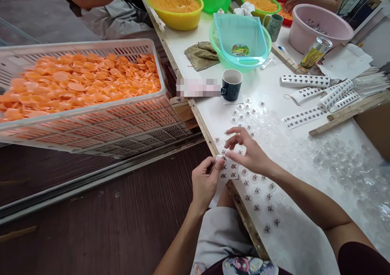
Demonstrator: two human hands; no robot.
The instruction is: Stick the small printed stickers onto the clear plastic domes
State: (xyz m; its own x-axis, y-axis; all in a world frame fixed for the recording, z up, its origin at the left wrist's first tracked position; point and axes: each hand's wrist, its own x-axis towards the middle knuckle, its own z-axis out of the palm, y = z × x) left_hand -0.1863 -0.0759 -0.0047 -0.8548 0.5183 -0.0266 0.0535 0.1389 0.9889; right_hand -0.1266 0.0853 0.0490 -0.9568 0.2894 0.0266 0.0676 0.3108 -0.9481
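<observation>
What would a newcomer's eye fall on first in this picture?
Probably the bright orange pieces heaped in the crate on the left. Next, the turquoise tray in a green basket, further back on the white table. Then the left hand holding a printed sheet at the table's edge.

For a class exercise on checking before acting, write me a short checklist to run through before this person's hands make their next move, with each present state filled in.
1. Sticker sheet gripped by the left hand: ok.
2. Right hand fingers spread, near the sheet: ok.
3. Sticker on a right fingertip: cannot tell, too small to see.
4. Clear discs laid out on the table: ok.
5. Spare sheets all lying flat: not ok, some curl.
6. Dark mug upright: ok.
</observation>
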